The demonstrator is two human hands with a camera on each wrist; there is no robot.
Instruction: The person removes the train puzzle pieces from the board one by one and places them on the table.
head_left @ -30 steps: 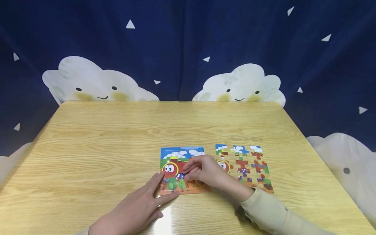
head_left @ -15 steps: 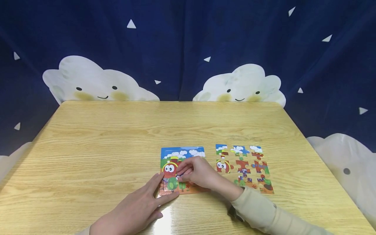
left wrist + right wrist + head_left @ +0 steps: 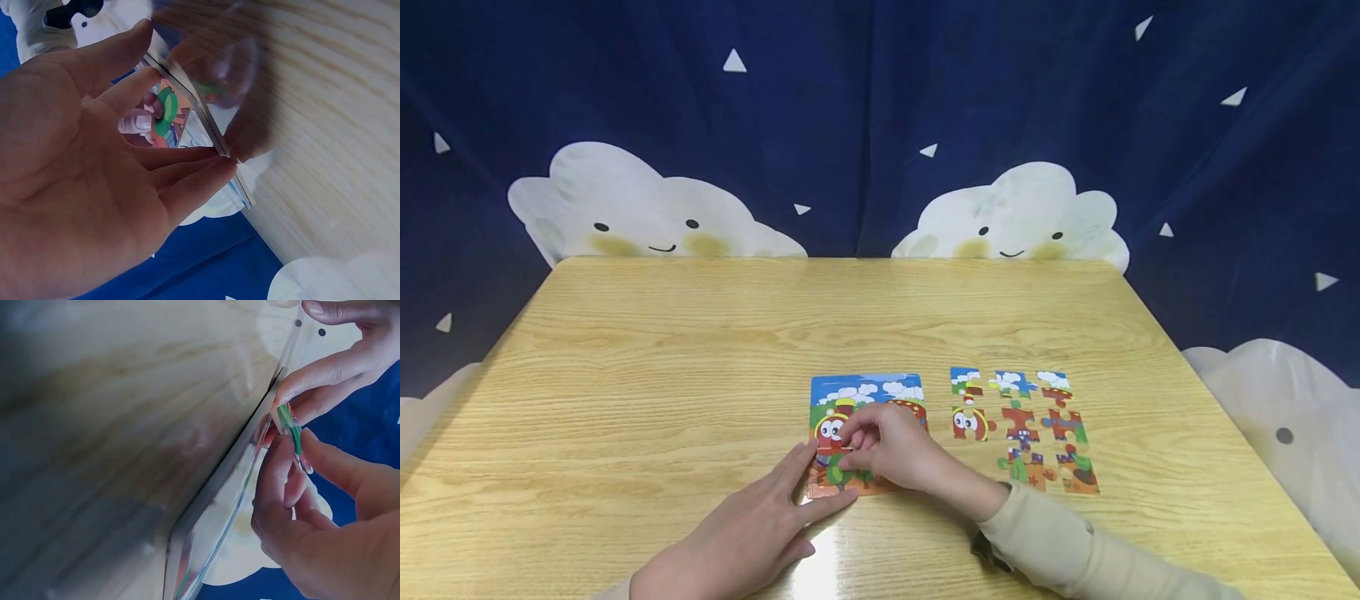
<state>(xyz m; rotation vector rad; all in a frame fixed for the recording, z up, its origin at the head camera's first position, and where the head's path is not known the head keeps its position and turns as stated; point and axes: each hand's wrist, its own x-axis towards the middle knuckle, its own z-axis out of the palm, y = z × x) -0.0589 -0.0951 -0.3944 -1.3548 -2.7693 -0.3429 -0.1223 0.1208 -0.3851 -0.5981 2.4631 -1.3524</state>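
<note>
A train picture jigsaw in a flat tray lies on the table in the head view. My left hand rests at its near left corner, fingers fairly straight, fingertips touching its edge. Over the lower left of the picture, my right hand pinches a jigsaw piece with a green tree on it between thumb and fingers. That piece stands tilted up from the tray in the right wrist view. Through the gap beside my left hand, the left wrist view shows its green tree print. Fingers partly hide the picture.
Several loose jigsaw pieces lie in spaced rows on the wooden table, right of the tray. A dark blue curtain with white smiling clouds hangs behind the table.
My right hand has moved left across the tray to its lower left and now pinches the tree piece, which is tilted up. My left hand has stayed at the corner.
</note>
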